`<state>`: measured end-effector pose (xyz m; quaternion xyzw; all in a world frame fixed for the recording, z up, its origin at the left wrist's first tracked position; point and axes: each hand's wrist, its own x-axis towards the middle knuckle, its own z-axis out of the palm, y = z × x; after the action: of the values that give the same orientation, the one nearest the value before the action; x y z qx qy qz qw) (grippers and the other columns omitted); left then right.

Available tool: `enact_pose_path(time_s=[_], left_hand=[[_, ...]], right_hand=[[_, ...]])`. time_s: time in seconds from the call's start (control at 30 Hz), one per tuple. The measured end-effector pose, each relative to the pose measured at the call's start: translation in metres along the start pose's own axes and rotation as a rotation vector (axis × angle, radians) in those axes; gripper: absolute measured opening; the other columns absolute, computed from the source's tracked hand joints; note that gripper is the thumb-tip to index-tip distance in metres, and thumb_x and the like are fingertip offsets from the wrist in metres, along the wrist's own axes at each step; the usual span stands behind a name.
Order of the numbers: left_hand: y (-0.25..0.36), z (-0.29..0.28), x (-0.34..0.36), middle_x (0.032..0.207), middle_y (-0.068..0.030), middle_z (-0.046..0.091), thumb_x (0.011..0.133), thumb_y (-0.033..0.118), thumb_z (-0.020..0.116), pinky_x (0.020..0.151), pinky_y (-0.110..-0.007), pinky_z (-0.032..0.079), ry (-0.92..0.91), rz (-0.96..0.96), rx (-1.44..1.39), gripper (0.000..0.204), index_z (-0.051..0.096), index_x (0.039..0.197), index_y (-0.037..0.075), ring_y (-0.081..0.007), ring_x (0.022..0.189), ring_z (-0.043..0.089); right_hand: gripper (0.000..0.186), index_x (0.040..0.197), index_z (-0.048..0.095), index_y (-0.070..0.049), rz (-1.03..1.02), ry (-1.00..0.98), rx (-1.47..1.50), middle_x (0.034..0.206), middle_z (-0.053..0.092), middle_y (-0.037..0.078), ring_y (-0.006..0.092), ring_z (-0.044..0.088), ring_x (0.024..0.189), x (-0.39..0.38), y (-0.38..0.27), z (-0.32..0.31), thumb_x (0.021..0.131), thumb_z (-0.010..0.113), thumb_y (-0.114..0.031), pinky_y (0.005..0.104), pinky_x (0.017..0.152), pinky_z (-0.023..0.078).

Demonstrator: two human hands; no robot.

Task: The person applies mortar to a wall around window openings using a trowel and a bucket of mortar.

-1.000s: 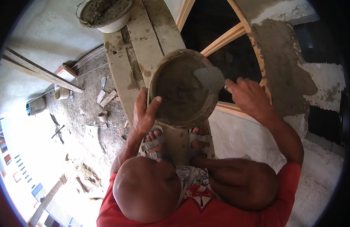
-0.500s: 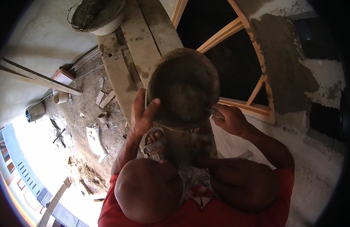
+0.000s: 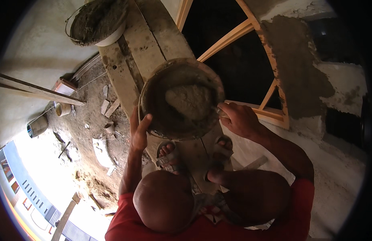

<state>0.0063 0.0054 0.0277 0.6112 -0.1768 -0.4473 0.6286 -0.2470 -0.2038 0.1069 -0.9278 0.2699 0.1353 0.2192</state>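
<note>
- On the right of my head view, a plastered wall (image 3: 294,72) carries a darker mortar patch.
- Below me run the scaffold planks (image 3: 147,46), stained and side by side, with both sandals (image 3: 168,158) on them.
- A bare wooden window frame (image 3: 227,40) stands just beside the planks, to the right.
- The mixing basin (image 3: 217,82) sits in front of the knees, over the planks; I can't tell whether its base touches them.
- A white bucket (image 3: 115,35), heaped with mortar, stands on the planks at the far left end.
- Inside the basin I see a pale mortar mound (image 3: 189,101).
- My left hand (image 3: 139,132) is clamped on the basin's left rim, thumb uppermost, other fingers partly hidden.
- My right hand (image 3: 241,119) has its fingers wrapped round a trowel handle (image 3: 221,112) at the basin's right rim.
</note>
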Motion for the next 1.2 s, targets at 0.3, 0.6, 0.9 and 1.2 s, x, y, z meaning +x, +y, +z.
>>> enact_pose_path(time_s=[0.3,0.6,0.9,1.2], left_hand=[[-0.052,0.040,-0.073,0.095,-0.0179,0.065,0.092,0.041,0.062,0.049,-0.027,0.041,0.018,-0.365,-0.316,0.055,0.045,0.128,0.004,-0.0187,0.063,0.058],[-0.051,0.090,-0.073,0.091,-0.0166,0.068,0.093,0.060,0.052,0.046,-0.026,0.037,0.024,-0.428,-0.175,0.059,0.049,0.122,0.009,-0.0181,0.057,0.055],[-0.077,0.082,-0.066,0.123,-0.0115,0.062,0.094,0.048,0.059,0.060,-0.037,0.053,0.146,-0.345,-0.386,0.055,0.049,0.134,0.013,-0.0287,0.097,0.063],[-0.090,0.078,-0.045,0.140,-0.0109,0.053,0.095,0.025,0.059,0.106,-0.044,0.047,-0.040,-0.348,-0.658,0.048,0.047,0.136,0.004,-0.0294,0.127,0.052]], right_hand=[[0.037,0.116,0.061,-0.007,-0.029,0.162,0.219,0.088,0.068,0.016,0.0358,0.068,0.084,-0.038,0.032,-0.011,0.082,0.069,-0.020,0.0473,0.075,0.054],[0.044,0.112,0.053,-0.004,0.453,0.165,0.349,0.104,0.065,0.017,0.0345,0.065,0.095,-0.223,0.078,-0.068,0.076,0.076,-0.013,0.0431,0.081,0.051],[0.041,0.107,0.063,-0.001,0.428,0.197,0.396,0.091,0.067,0.014,0.0307,0.067,0.081,-0.351,0.080,-0.129,0.072,0.078,-0.014,0.0391,0.070,0.051],[0.033,0.124,0.062,-0.003,1.011,0.615,0.295,0.084,0.060,0.003,0.0106,0.056,0.069,-0.423,0.160,-0.124,0.094,0.062,-0.018,0.0259,0.056,0.048]])
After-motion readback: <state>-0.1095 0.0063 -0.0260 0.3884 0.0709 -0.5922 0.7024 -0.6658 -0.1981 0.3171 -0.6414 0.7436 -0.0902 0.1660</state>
